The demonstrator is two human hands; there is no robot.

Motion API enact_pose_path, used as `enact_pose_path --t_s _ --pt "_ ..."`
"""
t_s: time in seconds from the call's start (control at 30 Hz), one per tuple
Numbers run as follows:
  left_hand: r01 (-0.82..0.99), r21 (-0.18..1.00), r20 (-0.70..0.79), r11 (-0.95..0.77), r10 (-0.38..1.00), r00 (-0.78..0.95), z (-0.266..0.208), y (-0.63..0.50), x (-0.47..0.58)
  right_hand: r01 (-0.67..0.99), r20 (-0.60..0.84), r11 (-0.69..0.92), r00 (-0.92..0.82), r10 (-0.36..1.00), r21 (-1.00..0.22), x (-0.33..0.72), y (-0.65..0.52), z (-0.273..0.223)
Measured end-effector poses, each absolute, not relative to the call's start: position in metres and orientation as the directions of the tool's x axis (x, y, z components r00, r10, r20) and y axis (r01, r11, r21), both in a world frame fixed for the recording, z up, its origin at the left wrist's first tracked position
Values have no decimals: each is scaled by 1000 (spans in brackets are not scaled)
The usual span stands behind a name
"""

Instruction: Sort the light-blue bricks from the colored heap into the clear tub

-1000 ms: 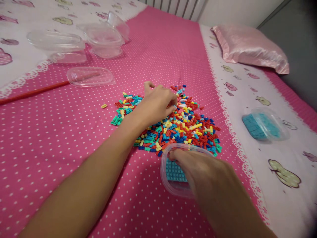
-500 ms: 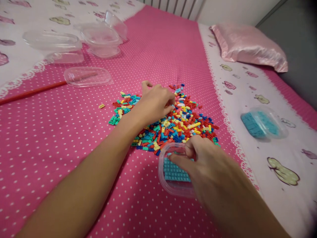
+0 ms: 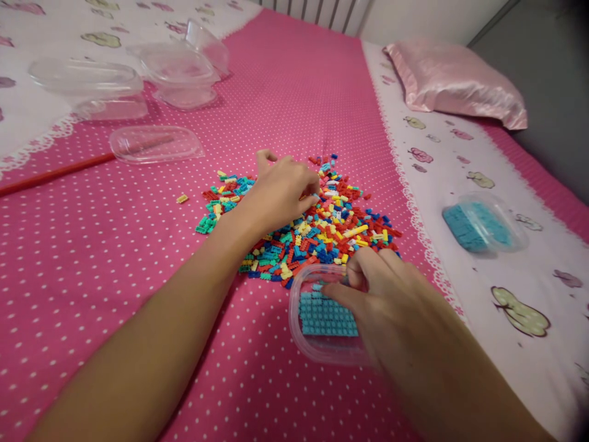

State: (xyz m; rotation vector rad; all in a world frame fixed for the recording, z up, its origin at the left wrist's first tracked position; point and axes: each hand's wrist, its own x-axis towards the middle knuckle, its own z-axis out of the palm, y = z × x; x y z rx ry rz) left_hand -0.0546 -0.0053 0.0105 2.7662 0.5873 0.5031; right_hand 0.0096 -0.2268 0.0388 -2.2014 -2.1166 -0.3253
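Observation:
A heap of small toy building bricks [image 3: 331,227] in many colours lies on the bedspread. My left hand [image 3: 288,187] rests over its upper part, fingers curled down and thumb near the index finger; a speck of light blue shows by the fingertips, but what they grip is unclear. My right hand [image 3: 384,294] is bent over a clear plastic tub [image 3: 297,337], thumb and fingers drawn together inside its far side. Rows of teal bricks [image 3: 326,316] fill part of this tub. One loose light blue brick [image 3: 317,286] lies by the right thumb tip. Anything between those fingers is hidden.
Clear tubs [image 3: 177,67] and another clear container [image 3: 87,80] stand at upper left. A clear lid [image 3: 156,144] lies over a red stick [image 3: 59,174]. At right sits a tub of teal bricks [image 3: 483,224], with a pink pillow [image 3: 453,83] behind. One yellow brick [image 3: 183,199] lies apart.
The whole view has shifted slightly, with everything sitting a little further left. Both hands keep nearly the same places, the left in the heap and the right at the tub.

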Motion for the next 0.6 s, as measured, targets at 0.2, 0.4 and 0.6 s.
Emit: enact_pose_path --t_s 0.2,0.4,0.6 --pt "340 319 285 -885 432 856 10 -4 -55 983 189 -62 29 982 174 9 -224 41" --pt "339 319 284 -885 430 857 11 -5 -55 991 249 -67 37 968 113 3 -218 31" --pt "343 314 275 -885 431 860 12 -5 -55 995 255 -51 28 967 86 4 -219 33"
